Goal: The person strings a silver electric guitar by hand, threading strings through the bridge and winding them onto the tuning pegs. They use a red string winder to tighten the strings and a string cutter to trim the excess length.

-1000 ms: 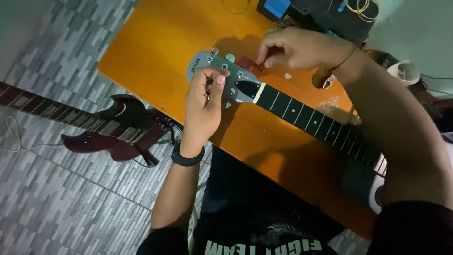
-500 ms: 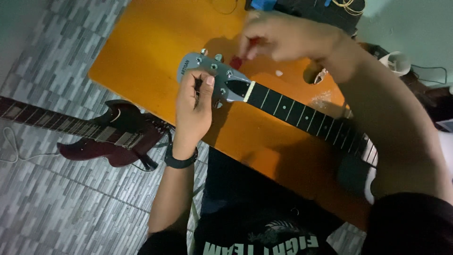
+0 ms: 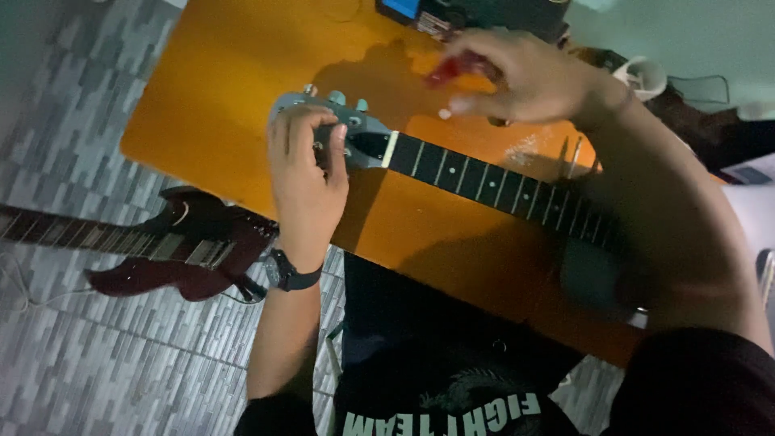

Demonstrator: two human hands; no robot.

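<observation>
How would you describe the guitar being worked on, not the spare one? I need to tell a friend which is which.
Start at the orange table. The guitar lies across it, its dark fretboard running right from a silver-grey headstock that the left hand grips. The other, dark red guitar lies on the tiled floor to the left.

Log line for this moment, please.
left hand: grips guitar headstock | right hand: holds small red tool, raised above table
</observation>
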